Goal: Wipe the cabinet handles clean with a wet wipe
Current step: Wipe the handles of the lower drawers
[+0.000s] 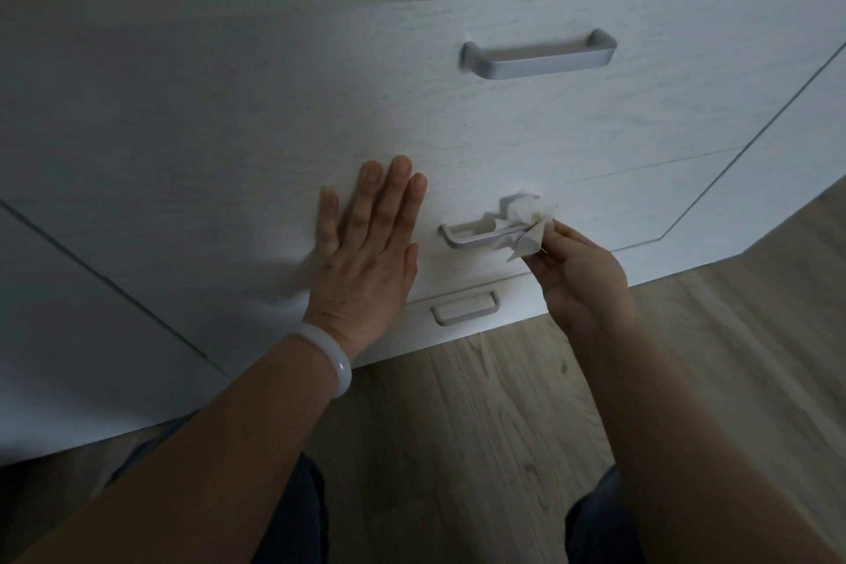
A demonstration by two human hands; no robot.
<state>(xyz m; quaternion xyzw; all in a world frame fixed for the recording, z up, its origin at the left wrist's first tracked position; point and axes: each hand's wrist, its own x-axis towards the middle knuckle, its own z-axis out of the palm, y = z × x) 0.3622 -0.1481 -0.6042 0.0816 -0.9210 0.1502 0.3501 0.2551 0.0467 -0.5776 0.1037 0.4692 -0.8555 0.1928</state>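
A white cabinet (284, 96) with three drawer fronts faces me. Each front carries a grey metal bar handle: the top handle (538, 56), the middle handle (467, 236) and the bottom handle (464, 308). A crumpled white wet wipe (526, 224) is wrapped over the right end of the middle handle. My right hand (581, 275) pinches the wipe there. My left hand (368, 243) lies flat with straight fingers on the drawer front, just left of the middle handle. A pale bangle sits on that wrist.
Light wooden floor (480, 417) runs below the cabinet. My knees in dark trousers (293, 513) show at the bottom edge. Another cabinet panel (68, 325) stands to the left, and a further panel (796, 151) angles away on the right.
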